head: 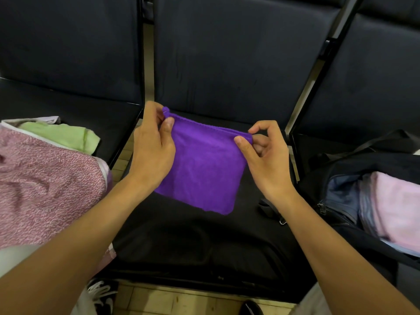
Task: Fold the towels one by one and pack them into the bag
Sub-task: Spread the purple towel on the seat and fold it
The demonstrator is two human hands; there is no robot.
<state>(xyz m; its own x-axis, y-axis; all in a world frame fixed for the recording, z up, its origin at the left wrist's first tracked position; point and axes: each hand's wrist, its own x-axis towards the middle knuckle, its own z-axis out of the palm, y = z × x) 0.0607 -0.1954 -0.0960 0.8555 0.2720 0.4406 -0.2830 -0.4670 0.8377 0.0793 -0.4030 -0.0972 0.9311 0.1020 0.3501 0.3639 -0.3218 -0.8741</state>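
While hanging over seat, purple towel [202,169] pinched at top corners between left hand [152,153] and right hand [264,155] grip.

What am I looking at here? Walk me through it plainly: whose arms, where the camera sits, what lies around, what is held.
There is no machine: a person wears one camera on the head, looking down at their own bare arms. The left hand and right hand each pinch a top corner of a purple towel, already folded small, hanging above a dark chair seat. On the seat to the left lie towels not yet folded: a pink speckled towel with a light green towel behind it. To the right sits an open black bag with a pale pink towel already inside. Dark chair backs fill the top.
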